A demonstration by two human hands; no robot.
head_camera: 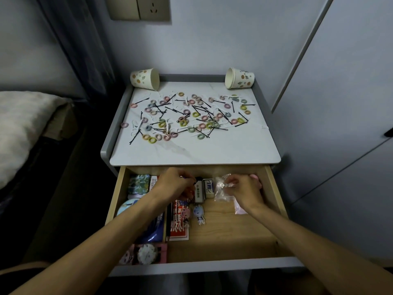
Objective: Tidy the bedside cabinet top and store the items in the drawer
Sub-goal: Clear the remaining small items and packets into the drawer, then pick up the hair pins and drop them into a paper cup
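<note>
The white cabinet top (223, 150) is strewn with several pastel hair rings (152, 140) and black hairpins (136, 137). Two patterned paper cups lie tipped at its back corners, one on the left (144, 78), one on the right (240, 78). Below, the wooden drawer (229, 231) stands pulled out. My left hand (175, 184) is inside it at the back, fingers curled on a small dark item near a lighter (198, 191). My right hand (244, 188) pinches a clear plastic bag (221, 188) at the drawer's back right.
The drawer's left side holds a floral box (139, 184), a red booklet (178, 226), two small figure charms (200, 213), a blue pack and a pink item. A bed with a pillow (19, 128) is to the left, a wall socket (153, 7) above, a wardrobe door to the right.
</note>
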